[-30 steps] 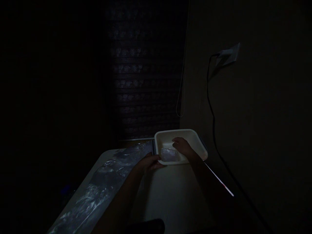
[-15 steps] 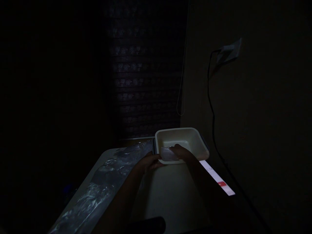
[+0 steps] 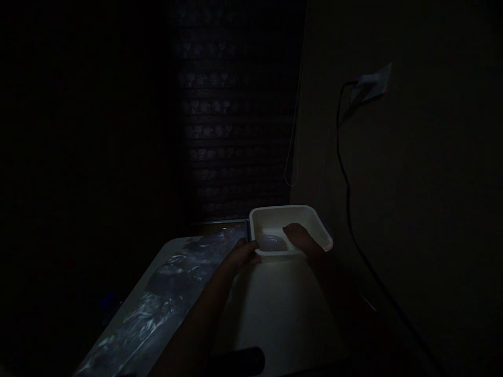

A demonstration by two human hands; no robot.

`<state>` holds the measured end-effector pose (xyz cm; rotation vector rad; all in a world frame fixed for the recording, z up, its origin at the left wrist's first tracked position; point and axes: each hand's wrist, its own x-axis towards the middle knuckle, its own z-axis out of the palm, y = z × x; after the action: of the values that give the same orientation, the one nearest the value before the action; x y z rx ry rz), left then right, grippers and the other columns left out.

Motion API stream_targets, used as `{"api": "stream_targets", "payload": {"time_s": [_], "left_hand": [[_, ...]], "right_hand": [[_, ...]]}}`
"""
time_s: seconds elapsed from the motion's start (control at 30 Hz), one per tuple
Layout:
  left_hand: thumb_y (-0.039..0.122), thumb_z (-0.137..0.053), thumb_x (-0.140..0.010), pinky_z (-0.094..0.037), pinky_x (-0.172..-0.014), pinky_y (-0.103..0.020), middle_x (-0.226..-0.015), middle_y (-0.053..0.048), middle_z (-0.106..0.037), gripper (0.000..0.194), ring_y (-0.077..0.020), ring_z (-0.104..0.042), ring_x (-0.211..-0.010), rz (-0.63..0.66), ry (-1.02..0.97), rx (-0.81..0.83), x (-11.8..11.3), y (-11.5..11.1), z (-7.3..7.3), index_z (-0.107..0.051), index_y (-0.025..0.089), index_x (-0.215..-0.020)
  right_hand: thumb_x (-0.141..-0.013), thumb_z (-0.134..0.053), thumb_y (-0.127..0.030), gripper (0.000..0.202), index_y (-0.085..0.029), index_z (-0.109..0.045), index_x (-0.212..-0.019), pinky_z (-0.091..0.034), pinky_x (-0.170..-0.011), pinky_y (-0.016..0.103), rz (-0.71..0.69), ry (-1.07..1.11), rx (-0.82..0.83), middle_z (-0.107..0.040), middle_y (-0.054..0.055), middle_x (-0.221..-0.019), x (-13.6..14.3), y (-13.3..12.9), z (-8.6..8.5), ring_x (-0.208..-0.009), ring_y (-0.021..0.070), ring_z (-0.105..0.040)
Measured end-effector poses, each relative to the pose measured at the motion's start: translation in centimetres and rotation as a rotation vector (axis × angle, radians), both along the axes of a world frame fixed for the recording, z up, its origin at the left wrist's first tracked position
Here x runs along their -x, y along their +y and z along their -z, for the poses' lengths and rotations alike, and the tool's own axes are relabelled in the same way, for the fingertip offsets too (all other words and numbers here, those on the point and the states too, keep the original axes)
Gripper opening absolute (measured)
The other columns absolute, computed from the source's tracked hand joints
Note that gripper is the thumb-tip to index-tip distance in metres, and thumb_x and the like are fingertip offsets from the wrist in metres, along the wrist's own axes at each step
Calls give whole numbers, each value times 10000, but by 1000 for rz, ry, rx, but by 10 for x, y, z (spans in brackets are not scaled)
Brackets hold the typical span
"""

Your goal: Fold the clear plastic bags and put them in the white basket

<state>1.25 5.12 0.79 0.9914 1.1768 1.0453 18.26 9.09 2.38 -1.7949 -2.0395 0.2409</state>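
A white rectangular basin [image 3: 288, 208] stands at the far end of a pale table. My left hand [image 3: 247, 252] is at its near left corner, thumb by the rim and the other fingers below it outside, gripping the corner. Inside the basin, a clear plastic packet [image 3: 272, 242] lies against the near left part. My right hand [image 3: 302, 238] reaches over the near rim into the basin, to the right of the packet and apart from it. Its fingers look loosely stretched out with nothing visible in them, though the light is very dim.
Crinkled clear plastic sheeting [image 3: 168, 288] covers the left side of the table [image 3: 275, 309]. A dark rounded object [image 3: 245, 360] lies at the near edge. A black cable [image 3: 348, 193] hangs from a wall socket [image 3: 371, 84] at right. A dark blind [image 3: 236, 131] hangs behind.
My right hand has come away from the clear packet and moved right inside the basin. The packet now lies in the basin. The bright strip with a red mark at right has gone dark.
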Motion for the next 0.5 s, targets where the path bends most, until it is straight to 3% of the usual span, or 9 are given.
{"api": "stream_targets", "payload": {"time_s": [0.17,0.33,0.5], "left_hand": [[193,-486,-665,-430,-450,-200,-587,-6,-508,169,-81,-510,-455,-86,-26,-47,-6,5,0,-408,118,-795],[191,-469,-689,-409,-441,-184,-566,-4,-491,83,-69,-495,-442,-82,-84,-73,-8,9,1,-433,118,-704],[269,-479,-712,-411,-463,-184,-582,3,-471,154,-71,-508,-474,-88,-131,-71,-6,9,4,-457,117,-697]], "right_hand": [[-741,-303,-262,304,-163,-573,-841,-336,-662,262,144,-1,-12,-596,84,-895,-12,-17,-9,-834,180,-531],[-720,-307,-222,300,-160,-596,-772,-305,-698,296,153,-97,-41,-617,88,-819,-13,-23,-9,-807,191,-539],[-734,-294,-229,317,-163,-602,-772,-292,-701,280,151,-117,-73,-624,85,-809,-11,-20,-7,-791,176,-541]]}}
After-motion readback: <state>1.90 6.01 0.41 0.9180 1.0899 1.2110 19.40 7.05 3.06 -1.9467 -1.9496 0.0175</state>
